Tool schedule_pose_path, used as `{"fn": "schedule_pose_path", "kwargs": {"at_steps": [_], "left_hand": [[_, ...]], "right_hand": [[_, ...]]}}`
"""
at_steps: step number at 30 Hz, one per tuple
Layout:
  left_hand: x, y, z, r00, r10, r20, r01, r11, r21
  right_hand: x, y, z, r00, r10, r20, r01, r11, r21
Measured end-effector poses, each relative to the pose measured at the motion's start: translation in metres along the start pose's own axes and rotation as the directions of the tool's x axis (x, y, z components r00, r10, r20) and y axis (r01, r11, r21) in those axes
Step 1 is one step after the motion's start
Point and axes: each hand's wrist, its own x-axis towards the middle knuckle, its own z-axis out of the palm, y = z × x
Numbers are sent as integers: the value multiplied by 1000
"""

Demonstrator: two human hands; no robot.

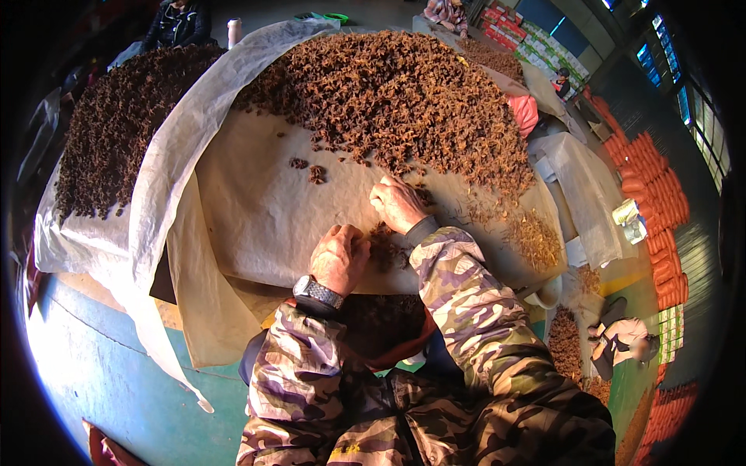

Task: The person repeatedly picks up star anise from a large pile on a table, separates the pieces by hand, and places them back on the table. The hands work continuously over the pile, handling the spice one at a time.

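Note:
A broad heap of dried star anise covers the far part of the sheet-covered table before me. My right hand rests near the heap's front edge with its fingers curled; whether a pod is in them is hidden. Closer to me, my left hand is bent over the sheet, its fingertips out of sight beneath it. A small pile of star anise lies between my hands. Two loose pieces, one of them a star anise, sit apart on the sheet. Below the table edge is an opened sack with dark contents.
Stalks and debris lie at the table's right. Another star anise heap is beyond the raised plastic sheet on the left. Stacked orange sacks line the right side. A person sits there by a floor pile; others sit behind.

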Motion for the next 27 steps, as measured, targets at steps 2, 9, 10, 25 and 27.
{"fn": "schedule_pose_path", "kwargs": {"at_steps": [2,9,10,25,27], "left_hand": [[1,-3,3,998,6,61,-5,1000,-24],[9,0,12,992,101,71,-108,989,97],[10,1,14,994,86,67,-94,989,119],[28,11,45,996,-25,81,4,969,248],[28,11,43,997,-31,73,13,974,228]], "right_hand": [[0,4,1,1000,6,11,-5,999,-52],[-20,15,-4,999,47,-13,-48,989,-141],[-19,11,-8,999,50,12,-48,990,-135],[-38,24,-11,996,69,-59,-68,998,8],[-46,22,-17,995,75,-59,-70,994,85]]}}
